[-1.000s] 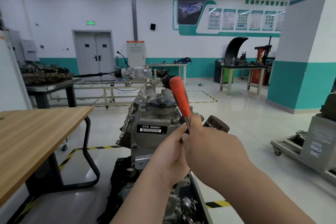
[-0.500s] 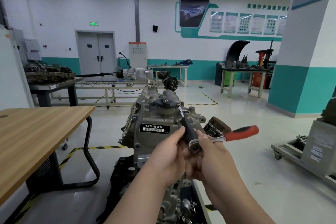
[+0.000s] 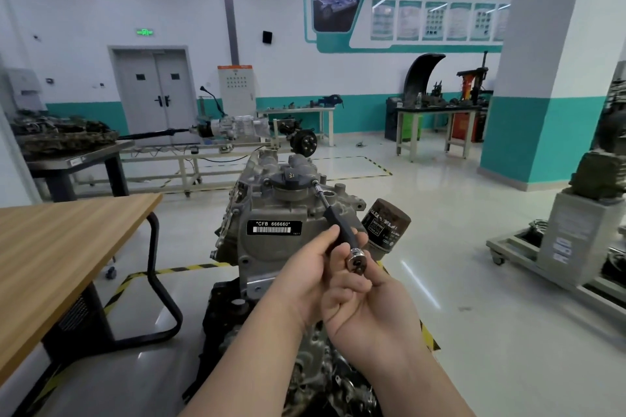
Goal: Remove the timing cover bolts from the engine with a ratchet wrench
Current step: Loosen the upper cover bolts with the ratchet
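Note:
A silver engine [image 3: 264, 203] with a black "CFB 666660" label stands in front of me. From a bolt [image 3: 316, 183] on its top, beside the black oil filler cap [image 3: 291, 179], a black extension bar [image 3: 338, 223] slants down to the chrome ratchet head [image 3: 355, 259]. My left hand [image 3: 305, 278] pinches the bar just above the head. My right hand [image 3: 372, 322] curls around the ratchet below the head. The ratchet's red handle is hidden under that hand.
A brown oil filter [image 3: 386, 227] sticks out of the engine's right side, close to the ratchet. A wooden table [image 3: 67, 240] stands to the left. A grey cart [image 3: 576, 247] is at the right. Workbenches with parts line the far wall.
The red ratchet handle swung from upright to pointing right, then down toward me, out of sight under my right hand. My left hand stayed on the extension bar.

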Motion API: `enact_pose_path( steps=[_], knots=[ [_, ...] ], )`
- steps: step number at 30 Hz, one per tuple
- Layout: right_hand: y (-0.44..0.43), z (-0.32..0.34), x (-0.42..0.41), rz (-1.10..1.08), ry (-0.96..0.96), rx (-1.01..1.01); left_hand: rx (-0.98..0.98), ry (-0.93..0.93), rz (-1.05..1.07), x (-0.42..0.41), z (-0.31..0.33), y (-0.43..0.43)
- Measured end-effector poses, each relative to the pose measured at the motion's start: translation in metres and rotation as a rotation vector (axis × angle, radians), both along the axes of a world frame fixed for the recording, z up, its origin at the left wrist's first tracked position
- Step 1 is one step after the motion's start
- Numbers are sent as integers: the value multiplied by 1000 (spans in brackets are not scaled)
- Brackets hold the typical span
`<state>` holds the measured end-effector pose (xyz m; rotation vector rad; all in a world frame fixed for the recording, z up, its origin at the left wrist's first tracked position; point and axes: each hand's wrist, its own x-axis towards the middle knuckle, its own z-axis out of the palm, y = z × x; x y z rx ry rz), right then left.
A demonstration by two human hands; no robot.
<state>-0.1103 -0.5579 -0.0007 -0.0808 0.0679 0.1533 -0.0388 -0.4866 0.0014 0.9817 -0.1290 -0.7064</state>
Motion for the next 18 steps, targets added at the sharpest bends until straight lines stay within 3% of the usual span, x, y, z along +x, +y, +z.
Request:
enact_pose_path(
  steps=[6, 9, 13, 18],
  knots=[
    [8, 2, 1, -8, 43, -90, 15, 15, 11, -1, 4, 5],
    [12, 7, 1, -50, 42, -234, 41, 21, -7, 0, 5, 8],
    [11, 10, 4, -217, 59, -682, 82, -19, -4, -1, 7, 10],
    [-6, 15, 6, -441, 51, -1511, 29, -21, 74, -1, 8, 3]
  ],
)
